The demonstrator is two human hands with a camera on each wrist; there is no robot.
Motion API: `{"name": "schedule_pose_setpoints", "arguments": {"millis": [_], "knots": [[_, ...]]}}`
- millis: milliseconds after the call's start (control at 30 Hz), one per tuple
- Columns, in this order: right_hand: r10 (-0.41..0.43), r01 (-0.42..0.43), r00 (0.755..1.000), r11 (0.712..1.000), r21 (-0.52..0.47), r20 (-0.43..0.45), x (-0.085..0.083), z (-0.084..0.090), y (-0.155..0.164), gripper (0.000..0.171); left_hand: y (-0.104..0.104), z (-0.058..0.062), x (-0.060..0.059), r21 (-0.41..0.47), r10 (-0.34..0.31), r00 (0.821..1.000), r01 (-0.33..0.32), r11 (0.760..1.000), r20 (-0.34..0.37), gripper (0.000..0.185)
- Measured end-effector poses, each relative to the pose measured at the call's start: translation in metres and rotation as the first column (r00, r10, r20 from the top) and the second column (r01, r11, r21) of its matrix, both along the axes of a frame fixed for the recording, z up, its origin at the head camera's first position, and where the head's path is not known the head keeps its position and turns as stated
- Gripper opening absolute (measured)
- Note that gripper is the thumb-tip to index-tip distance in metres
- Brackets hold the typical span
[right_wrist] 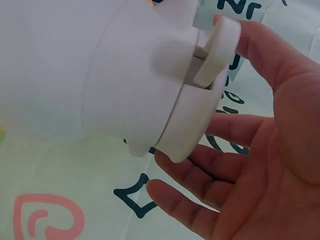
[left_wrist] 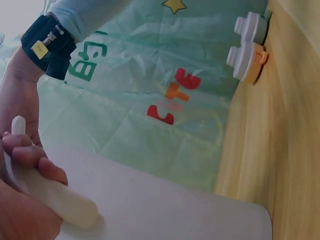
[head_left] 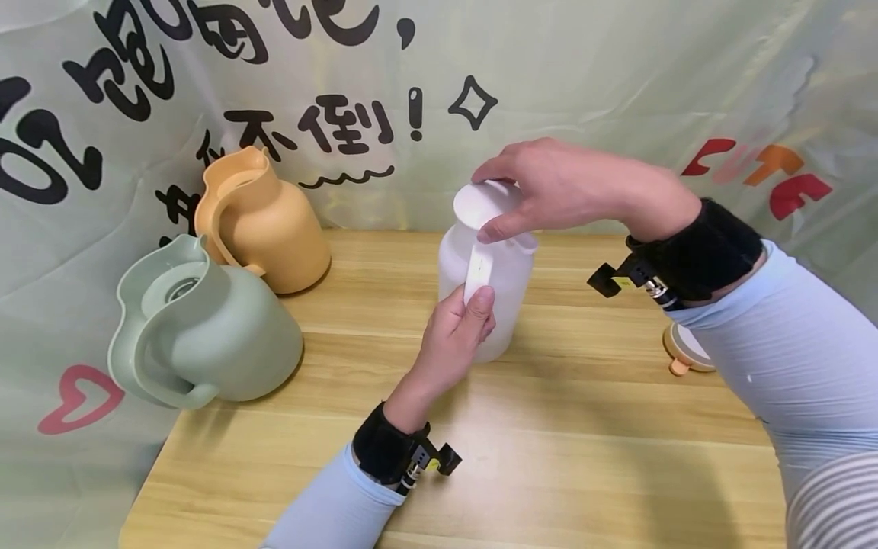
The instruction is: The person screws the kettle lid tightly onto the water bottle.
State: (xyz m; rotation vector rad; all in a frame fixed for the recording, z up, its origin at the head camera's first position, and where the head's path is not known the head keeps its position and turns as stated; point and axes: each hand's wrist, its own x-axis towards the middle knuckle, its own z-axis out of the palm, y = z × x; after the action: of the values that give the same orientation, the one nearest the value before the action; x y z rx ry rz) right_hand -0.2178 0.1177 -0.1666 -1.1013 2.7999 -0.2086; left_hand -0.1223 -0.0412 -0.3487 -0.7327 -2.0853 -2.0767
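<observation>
A frosted white pitcher (head_left: 509,293) stands on the wooden table, its handle facing my body. My left hand (head_left: 449,329) grips that handle, fingers wrapped round it and thumb on top; the left wrist view shows the handle's lower end (left_wrist: 75,205) below the fingers. Over the pitcher's top, my right hand (head_left: 565,183) holds the round white lid (head_left: 475,204) by its edge. Thumb and fingers lie on opposite sides of the lid (right_wrist: 186,122) in the right wrist view. The lid sits on the pitcher's neck, and its far side is hidden behind the hand.
To the left are a green jug (head_left: 233,335) and, behind it, an orange jug (head_left: 281,225). A small orange-and-white container (head_left: 688,349) is partly behind the right sleeve; the left wrist view shows a second, green-and-white container (left_wrist: 254,29) beside it. A printed sheet (head_left: 604,76) backs the table.
</observation>
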Motion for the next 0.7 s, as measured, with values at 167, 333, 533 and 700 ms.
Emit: {"name": "schedule_pose_setpoints", "arguments": {"millis": [167,333,533,700], "knots": [[-0.032,0.034,0.998,0.999,0.040,-0.052,0.001,-0.002,-0.005,0.071,0.004,-0.001,0.002,-0.014,0.065,0.998,-0.065,0.998,-0.024,0.039],[-0.081,0.087,0.994,0.992,0.090,-0.073,0.003,-0.002,-0.010,0.075,0.007,-0.001,0.002,-0.049,0.126,0.991,-0.128,0.991,-0.042,0.034],[-0.134,0.152,0.980,0.981,0.121,-0.145,0.006,-0.003,-0.017,0.071,0.009,0.000,0.003,-0.074,0.191,0.981,-0.193,0.978,-0.034,0.030],[-0.168,0.197,0.965,0.972,0.131,-0.199,0.009,-0.005,-0.022,0.063,0.011,0.001,0.005,-0.078,0.219,0.975,-0.222,0.972,-0.036,0.032]]}}
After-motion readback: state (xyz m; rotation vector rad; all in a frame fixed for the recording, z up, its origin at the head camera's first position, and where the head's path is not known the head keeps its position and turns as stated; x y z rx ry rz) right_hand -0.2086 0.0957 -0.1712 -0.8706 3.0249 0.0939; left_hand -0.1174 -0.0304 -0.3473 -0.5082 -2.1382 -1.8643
